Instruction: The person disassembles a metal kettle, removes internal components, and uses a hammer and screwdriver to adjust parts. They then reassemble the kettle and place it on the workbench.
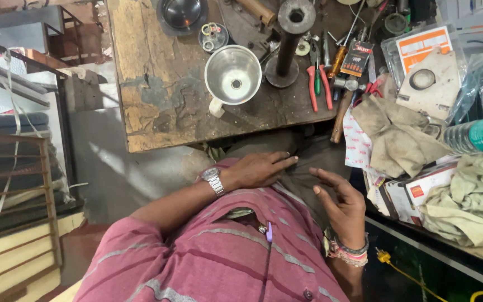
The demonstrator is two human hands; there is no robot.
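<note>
- The left hand (261,169) lay flat, fingers together and stretched out, palm down on the dark trousers (303,168) just below the bench edge; it grasped nothing.
- A metal watch (213,180) sat on that wrist.
- The right hand (339,202) hovered beside it, palm turned inward, fingers loosely spread and released, holding nothing; whether it touched the trousers could not be told.
- Beaded bands (349,251) circled the right wrist.
- The trousers filled the gap between the two hands, under the hem of a pink striped shirt (225,251).
- A worn wooden bench (157,84) stood ahead of the hands, well apart from them.
- On it a steel funnel (233,75) rested mouth up, near the front edge.
- Just right of the funnel a dark pipe stand (286,47) stood upright on its round base.
- Red-handled pliers (318,84) lay beside the stand's base.
- A wooden hammer handle (340,114) hung over the bench edge, nearest to the right hand among the tools.
- Grubby rags (389,134) were heaped to the right of the handle.
- A pale cloth (470,201) lay bunched on a side shelf, beyond the right hand.
- A yellow cable (415,279) ran along the floor at lower right.
</note>
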